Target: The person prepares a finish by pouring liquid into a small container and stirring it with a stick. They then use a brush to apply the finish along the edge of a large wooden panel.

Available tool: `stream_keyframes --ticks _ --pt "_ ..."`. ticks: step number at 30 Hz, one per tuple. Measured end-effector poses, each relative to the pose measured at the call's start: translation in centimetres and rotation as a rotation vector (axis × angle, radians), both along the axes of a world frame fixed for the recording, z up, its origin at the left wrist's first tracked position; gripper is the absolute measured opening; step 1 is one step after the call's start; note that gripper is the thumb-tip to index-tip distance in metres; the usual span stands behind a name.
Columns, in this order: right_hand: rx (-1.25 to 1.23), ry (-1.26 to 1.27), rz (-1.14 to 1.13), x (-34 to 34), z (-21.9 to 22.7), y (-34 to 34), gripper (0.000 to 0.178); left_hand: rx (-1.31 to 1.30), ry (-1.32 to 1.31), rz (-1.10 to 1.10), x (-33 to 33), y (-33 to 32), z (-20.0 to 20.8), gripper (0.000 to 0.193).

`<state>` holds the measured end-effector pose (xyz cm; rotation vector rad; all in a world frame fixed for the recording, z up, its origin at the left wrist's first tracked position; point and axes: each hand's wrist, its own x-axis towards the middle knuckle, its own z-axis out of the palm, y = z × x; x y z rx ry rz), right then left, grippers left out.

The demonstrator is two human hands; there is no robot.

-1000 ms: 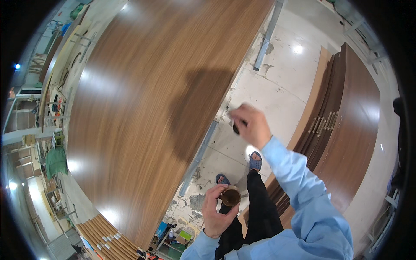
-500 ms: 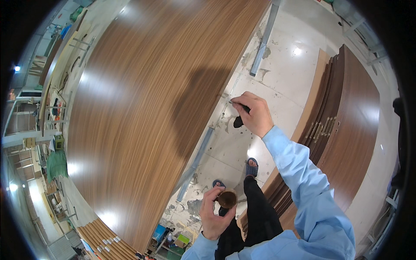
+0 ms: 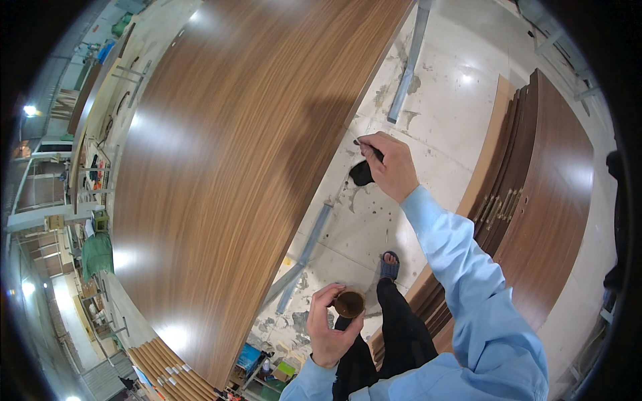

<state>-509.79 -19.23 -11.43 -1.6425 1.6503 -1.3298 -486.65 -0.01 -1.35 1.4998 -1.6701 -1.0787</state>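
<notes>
My left hand (image 3: 329, 334) is closed around the side of a small round cup (image 3: 349, 304), brown inside, in front of my legs. My right hand (image 3: 394, 164) pinches a small, slim thing with a dark tip (image 3: 357, 142); its kind is too small to make out. A soft-looking black piece (image 3: 362, 174) shows just under that hand; whether the hand holds it I cannot tell. Left of my right hand lies a large brown wood-grain panel (image 3: 234, 154), its long edge close to the fingertips. The hand appears above the floor beside that edge, apart from the panel.
Grey metal bars (image 3: 406, 73) stick out from under the panel. To my right, several dark brown panels (image 3: 552, 180) lean in a stack. Long wrapped strips (image 3: 170, 367) lie at the lower left, near a low rack (image 3: 267, 374) of small items. The pale floor (image 3: 441, 120) is stained.
My right hand has shifted slightly away from me and to the left, along the panel edge. My left foot has gone from sight. The cup stays in my left hand.
</notes>
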Motion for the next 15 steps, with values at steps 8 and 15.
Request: stream_keyframes --ticks 8,15 --pt "-0.055 0.017 -0.092 -2.8 3.2 -3.3 0.014 0.053 0.042 -0.049 -1.8 -2.7 -0.1 0.064" --pt "0.169 0.107 0.149 -5.1 2.6 -4.3 0.013 0.032 0.091 -0.134 -3.6 -7.8 -0.7 0.061"
